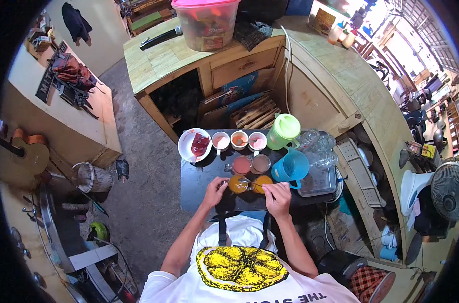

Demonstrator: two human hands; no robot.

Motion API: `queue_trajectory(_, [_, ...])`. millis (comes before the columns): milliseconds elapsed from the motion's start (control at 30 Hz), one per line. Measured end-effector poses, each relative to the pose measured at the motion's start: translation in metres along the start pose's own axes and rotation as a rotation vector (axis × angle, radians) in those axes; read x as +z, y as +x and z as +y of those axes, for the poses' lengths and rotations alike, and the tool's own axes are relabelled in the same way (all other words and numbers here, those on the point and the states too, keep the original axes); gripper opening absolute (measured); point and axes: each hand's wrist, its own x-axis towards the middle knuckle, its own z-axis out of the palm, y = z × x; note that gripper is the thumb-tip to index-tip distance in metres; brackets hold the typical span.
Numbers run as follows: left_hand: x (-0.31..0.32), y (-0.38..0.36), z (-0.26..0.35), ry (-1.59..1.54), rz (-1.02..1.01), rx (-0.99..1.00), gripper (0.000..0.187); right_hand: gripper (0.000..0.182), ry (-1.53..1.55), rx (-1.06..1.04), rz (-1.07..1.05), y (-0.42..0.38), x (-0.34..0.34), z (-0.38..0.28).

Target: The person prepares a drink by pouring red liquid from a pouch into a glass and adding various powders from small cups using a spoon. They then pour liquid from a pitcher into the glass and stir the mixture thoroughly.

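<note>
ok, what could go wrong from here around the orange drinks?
The right hand, holding a thin utensil, is close to the blue pitcher; a sideways swing might knock it. The two orange drinks sit close together, so nudging one could slop both. The red drink stands just behind them; reaching past might tip it.

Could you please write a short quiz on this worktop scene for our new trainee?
1. True or false: the blue pitcher stands nearer the person than the green pitcher.
2. How many white cups stand in the row between the white bowl and the green pitcher? A) two B) three C) five
3. Fill in the colour: of the two hands, the left hand is at a glass mug holding an ____ drink.

Key: 1. True; 2. B; 3. orange
</note>
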Motion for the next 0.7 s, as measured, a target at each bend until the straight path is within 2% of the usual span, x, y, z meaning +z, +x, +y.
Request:
queue_trajectory(67, [0.004,-0.004,0.004,0.006,0.067,0.054,0.029,0.006,-0.012,-0.004,0.006,-0.004,-0.001,0.001])
queue_trajectory(267, [0.007,-0.006,0.013,-0.035,0.097,0.031,0.029,0.005,0.055,0.092,0.099,-0.004,-0.007,-0.001])
queue_trajectory(367, [0.014,-0.005,0.001,-0.141,0.068,-0.068,0.030,0.004,0.133,0.379,0.159,-0.014,-0.005,0.003])
queue_trajectory(500, [0.014,-0.012,0.027,0.077,0.340,0.062,0.024,0.009,0.567,0.774,0.270,-0.022,-0.007,0.014])
queue_trajectory(600, [0.007,-0.026,0.038,0.237,0.553,0.072,0.020,0.014,0.700,0.948,0.186,-0.026,-0.019,0.015])
queue_trajectory(700, [-0.002,-0.033,0.078,-0.181,0.327,-0.156,0.023,0.017,0.811,1.076,0.105,-0.032,-0.023,0.016])
